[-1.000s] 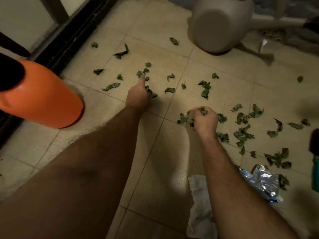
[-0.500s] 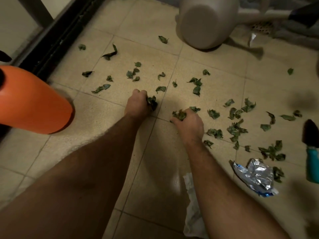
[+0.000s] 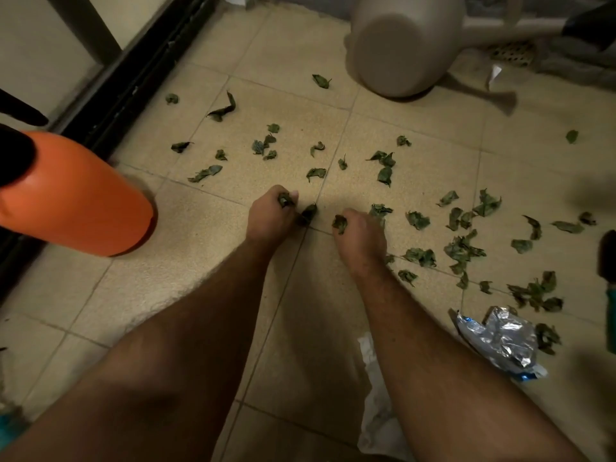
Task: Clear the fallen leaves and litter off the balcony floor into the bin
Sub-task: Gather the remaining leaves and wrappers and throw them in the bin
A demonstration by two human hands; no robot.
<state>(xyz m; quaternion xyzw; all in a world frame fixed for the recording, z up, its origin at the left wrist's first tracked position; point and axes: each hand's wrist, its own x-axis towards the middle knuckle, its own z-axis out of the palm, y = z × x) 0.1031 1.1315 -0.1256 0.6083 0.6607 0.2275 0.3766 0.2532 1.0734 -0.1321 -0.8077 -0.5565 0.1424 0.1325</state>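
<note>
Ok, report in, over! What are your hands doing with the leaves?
Left hand grips leaves. Right hand grips leaves. Many leaves remain on the floor, plus foil wrapper. Nothing blocking.

Bare floor (image 3: 186, 235) tiles lie open between the orange container (image 3: 76, 195) on the left and the left hand (image 3: 270, 216), and again below it towards the near edge. Between the two forearms a strip of tile stays free down to the white paper (image 3: 376, 425). Ahead, scattered leaves (image 3: 385, 168) dot the tiles with gaps among them. The grey pot (image 3: 403, 45) blocks the far middle, and the black door track (image 3: 126, 85) bounds the left side. Right of the right hand (image 3: 361, 233), leaves crowd thickly, with the crumpled foil wrapper (image 3: 500, 341) near and a teal-handled tool (image 3: 610, 295) at the edge.
</note>
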